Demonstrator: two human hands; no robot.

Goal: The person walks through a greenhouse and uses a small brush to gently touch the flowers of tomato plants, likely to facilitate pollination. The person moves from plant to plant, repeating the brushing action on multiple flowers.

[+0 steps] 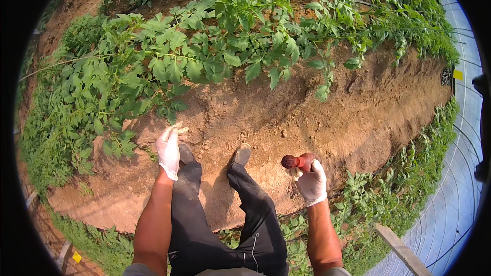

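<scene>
My right hand point(312, 182), in a thin white glove, grips a small dark-red bottle point(305, 161). A rounded, darker, rough-looking tip point(289, 161) on the bottle points left. My left hand point(168, 149), gloved the same way, is raised near the lower leaves of a tomato plant point(168, 103). Its fingers point forward and lie close together, with yellowish stains at the tips. Whether anything thin sits between those fingertips is not clear.
A bare soil path point(264, 130) runs under my shoes point(242, 154). Tomato rows stand ahead and behind point(368, 195). On the right are a greenhouse film wall point(441, 214) and a yellow card point(458, 75). A pale beam point(401, 249) stands at lower right; a string point(65, 62) crosses the left.
</scene>
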